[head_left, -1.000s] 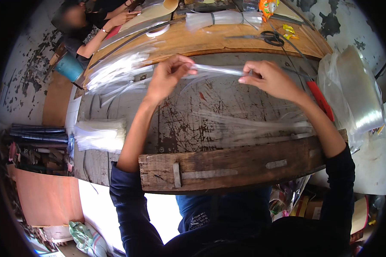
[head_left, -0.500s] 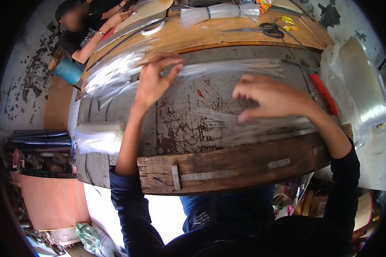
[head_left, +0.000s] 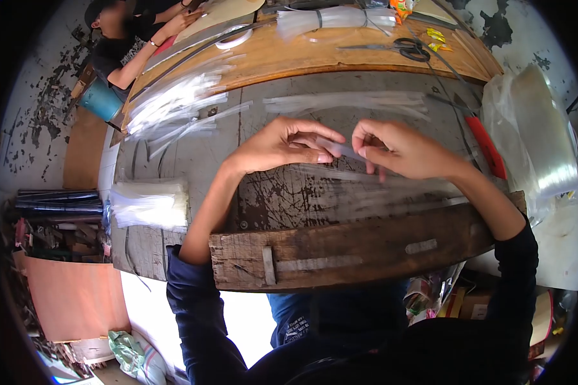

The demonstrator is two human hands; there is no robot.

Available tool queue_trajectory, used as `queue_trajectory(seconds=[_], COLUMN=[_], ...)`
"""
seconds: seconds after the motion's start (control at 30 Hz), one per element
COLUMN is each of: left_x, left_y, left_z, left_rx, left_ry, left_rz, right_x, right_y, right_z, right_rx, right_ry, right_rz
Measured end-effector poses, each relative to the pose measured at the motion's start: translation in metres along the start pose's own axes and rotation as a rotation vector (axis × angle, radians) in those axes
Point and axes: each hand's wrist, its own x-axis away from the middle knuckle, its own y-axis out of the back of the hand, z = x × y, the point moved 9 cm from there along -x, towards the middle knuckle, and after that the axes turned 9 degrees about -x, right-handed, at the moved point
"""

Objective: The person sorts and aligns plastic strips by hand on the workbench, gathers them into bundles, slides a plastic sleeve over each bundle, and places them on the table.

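A short translucent plastic strip (head_left: 345,151), slightly blurred, spans the gap between my two hands above the worktable. My left hand (head_left: 279,146) has its thumb and fingers closed around the strip's left end. On the other side, my right hand (head_left: 404,149) pinches the right end between thumb and forefinger. Beyond the hands lies a row of long clear strips (head_left: 347,101). More clear strips (head_left: 321,172) lie on the scratched surface just under the hands. To the left is a loose, shiny pile of strips (head_left: 180,96), with a neater stack of strips (head_left: 149,204) nearer me.
A thick wooden beam (head_left: 353,250) runs along the near edge. Scissors (head_left: 408,49), a tape roll (head_left: 234,36) and a tied strip bundle (head_left: 337,21) lie on the raised wooden board. A red-handled tool (head_left: 486,146) and clear plastic sheeting (head_left: 539,128) are right. Another person (head_left: 119,58) sits far left.
My hands have come together over the table's middle. The left moved right and down, and a translucent strip now shows between them. My right hand's fingers have closed.
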Motion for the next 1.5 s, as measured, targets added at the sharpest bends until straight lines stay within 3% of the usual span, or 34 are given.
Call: queue_trajectory(seconds=[0.13,0.3,0.77,1.07,1.13,1.23,1.33,1.43,1.5], left_x=[-0.003,-0.003,-0.006,-0.004,-0.004,0.0,0.011,0.024,0.028], left_y=[0.002,0.01,0.013,0.026,0.027,0.037,0.063,0.086,0.094], left_z=[-0.001,0.005,0.014,0.017,0.015,0.012,0.004,0.012,0.021], left_rx=[-0.04,0.015,0.04,-0.099,-0.1,-0.087,-0.045,-0.194,-0.266], left_ry=[-0.054,-0.05,-0.046,-0.042,-0.034,-0.04,-0.136,0.0,0.027], left_rz=[-0.054,-0.16,-0.214,-0.341,-0.332,-0.405,-0.572,-0.749,-0.764], right_x=[-0.002,-0.008,-0.008,-0.009,-0.008,-0.006,-0.007,0.001,0.002], right_y=[0.005,0.011,0.008,0.017,0.017,0.023,0.052,0.091,0.105], right_z=[0.004,-0.001,-0.005,-0.006,0.006,0.012,0.007,0.008,-0.001], right_rx=[0.023,-0.02,0.122,0.187,0.348,0.444,0.331,0.41,0.453], right_ry=[-0.081,-0.008,-0.048,0.062,0.233,0.166,0.09,0.24,0.169], right_rz=[-0.057,-0.062,-0.14,-0.216,-0.271,-0.244,-0.221,-0.351,-0.371])
